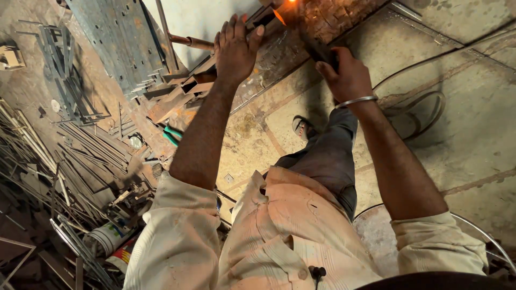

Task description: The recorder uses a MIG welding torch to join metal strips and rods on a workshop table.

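Note:
My left hand (235,49) lies flat, fingers spread, on a rusty metal piece (207,80) at the top middle, pressing it down. My right hand (346,75), with a metal bangle on the wrist, grips a dark welding electrode holder (317,49) that points up toward a bright orange glow (284,12) at the top edge. The glow sits just right of my left fingertips. My knee and a sandalled foot (303,128) show between the arms.
Stacked steel strips and angle pieces (80,123) crowd the left side. Green-handled pliers (172,134) lie near my left forearm. A perforated steel plate (115,37) leans at the top left. A cable (430,107) loops over the concrete floor on the right.

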